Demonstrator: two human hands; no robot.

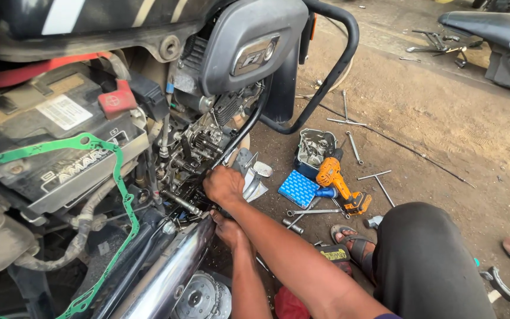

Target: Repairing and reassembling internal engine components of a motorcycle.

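Right hand (224, 185) is closed against the engine (199, 147); left hand (229, 229) grip is obscured. Blue patterned box (298, 188) is noted beside the orange drill (337, 183).

An orange cordless drill (340, 184) lies on the dirt floor (444, 118) beside a blue patterned flat box (298, 188) and a grey metal engine cover (316, 145). T-handle wrenches (379, 180) and steel spanners (314, 211) lie scattered nearby — a green paper gasket (113, 177) hangs over the black battery (60, 147).
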